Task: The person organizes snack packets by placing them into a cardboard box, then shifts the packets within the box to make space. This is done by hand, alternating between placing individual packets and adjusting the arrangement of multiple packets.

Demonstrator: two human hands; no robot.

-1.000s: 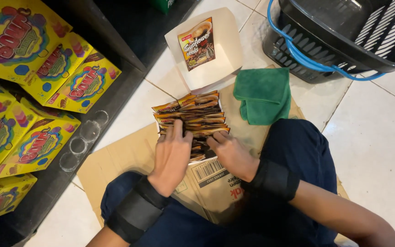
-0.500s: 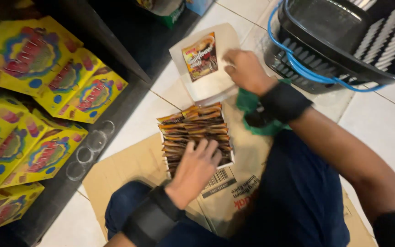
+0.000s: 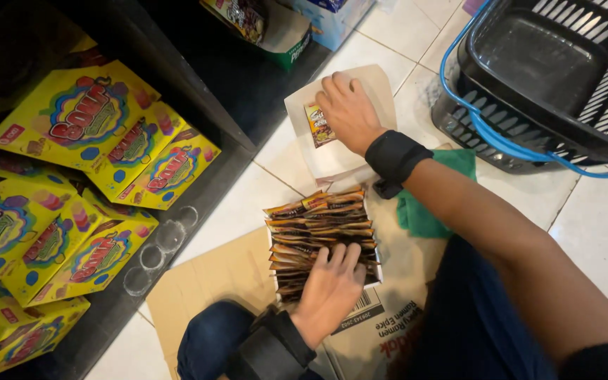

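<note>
A row of several brown and orange sachets (image 3: pixel 318 229) stands packed in a small open box on flattened cardboard (image 3: pixel 226 274) on the floor. My left hand (image 3: pixel 328 288) lies flat on the near end of the sachets, fingers spread. My right hand (image 3: pixel 346 109) reaches forward and rests on a loose sachet (image 3: pixel 317 127) inside a white open box (image 3: pixel 332 158) just beyond the row. Both wrists wear black bands. Whether the right fingers grip the sachet is hidden.
A black basket with blue handles (image 3: pixel 550 84) stands at the upper right. A green cloth (image 3: pixel 423 211) lies under my right forearm. Yellow cartons (image 3: pixel 100 134) fill a dark low shelf on the left. More boxes (image 3: pixel 276 28) sit at the top.
My right hand left the sachet row and reached forward onto the white box and its loose sachet. My left hand stayed on the row. The view shifted closer.
</note>
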